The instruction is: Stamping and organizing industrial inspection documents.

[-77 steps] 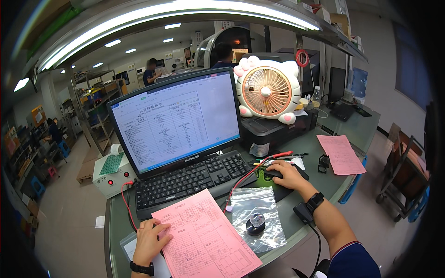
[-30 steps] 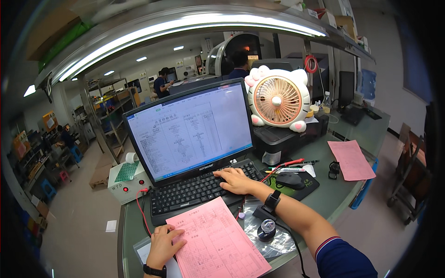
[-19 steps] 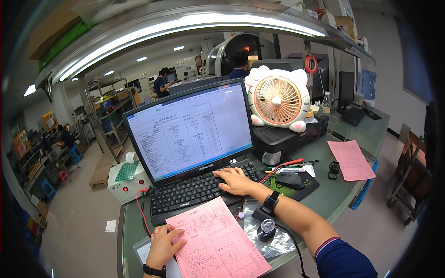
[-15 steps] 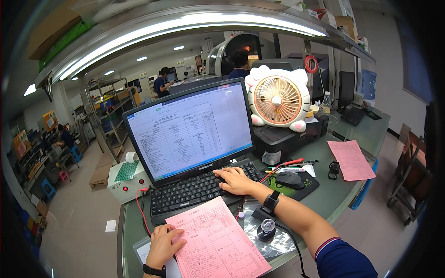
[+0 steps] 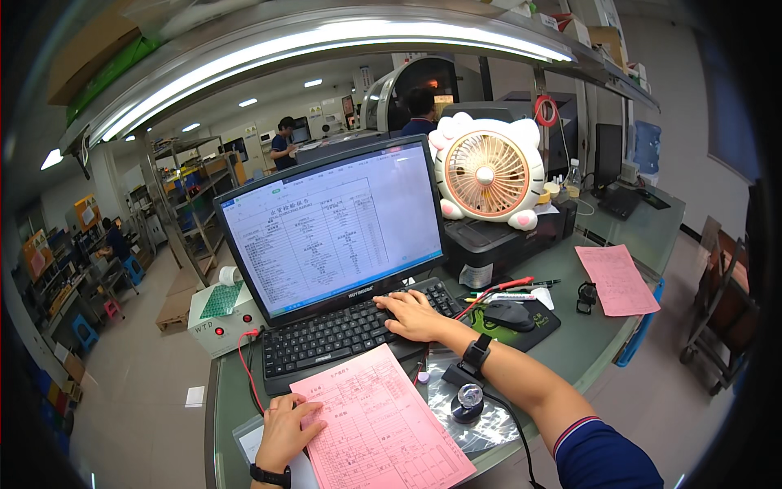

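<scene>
My left hand [image 5: 287, 432] rests at the left edge of a pink printed form [image 5: 379, 424], its fingertips lying on the paper. The form lies on the desk in front of the keyboard and overlaps its front edge. My right hand [image 5: 413, 316] lies over the right part of a black keyboard [image 5: 326, 344], fingers stretched out across the keys, holding nothing. Behind the keyboard stands a black-framed monitor [image 5: 326, 228] showing a document with a table. A wristband sits on each of my wrists.
Right of the keyboard are a mouse [image 5: 509, 315] on a dark pad, pens, red test leads and another pink sheet [image 5: 617, 279]. A cat-shaped fan [image 5: 486, 175] stands on a black printer. A white box [image 5: 224, 322] sits left. Two people work farther back, another at far left.
My hands keep their places on the form and keyboard. A person in the background has turned slightly; the view has shifted a little.
</scene>
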`<move>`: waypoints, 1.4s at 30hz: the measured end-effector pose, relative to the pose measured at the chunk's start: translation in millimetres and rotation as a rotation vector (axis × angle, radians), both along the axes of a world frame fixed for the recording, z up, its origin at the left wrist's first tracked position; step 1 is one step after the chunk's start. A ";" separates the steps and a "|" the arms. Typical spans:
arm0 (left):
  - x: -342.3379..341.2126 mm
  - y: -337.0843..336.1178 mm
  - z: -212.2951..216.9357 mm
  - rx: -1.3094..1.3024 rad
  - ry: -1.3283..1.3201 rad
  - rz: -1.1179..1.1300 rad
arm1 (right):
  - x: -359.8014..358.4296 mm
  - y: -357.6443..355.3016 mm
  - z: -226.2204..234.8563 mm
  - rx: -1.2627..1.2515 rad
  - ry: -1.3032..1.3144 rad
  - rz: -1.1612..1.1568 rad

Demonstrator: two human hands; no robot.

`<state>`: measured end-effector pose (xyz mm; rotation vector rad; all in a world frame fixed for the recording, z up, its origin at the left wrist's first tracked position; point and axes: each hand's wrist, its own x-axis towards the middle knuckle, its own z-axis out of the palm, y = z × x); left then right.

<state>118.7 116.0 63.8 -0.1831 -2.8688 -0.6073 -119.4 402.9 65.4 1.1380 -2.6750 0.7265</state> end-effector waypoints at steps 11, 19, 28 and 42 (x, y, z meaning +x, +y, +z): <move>-1.9 -2.0 -1.2 -0.015 -0.019 -0.004 | 2.0 -0.3 2.7 0.023 -0.006 -0.011; -1.3 0.5 2.0 -0.006 -0.020 -0.003 | -0.1 0.9 -2.9 0.040 0.019 -0.007; -0.5 0.5 -0.2 -0.008 -0.008 -0.005 | 3.1 3.8 -2.4 0.070 0.020 -0.021; -5.2 -0.6 1.0 0.013 0.039 -0.015 | -0.8 14.7 -1.1 -0.057 0.095 -0.024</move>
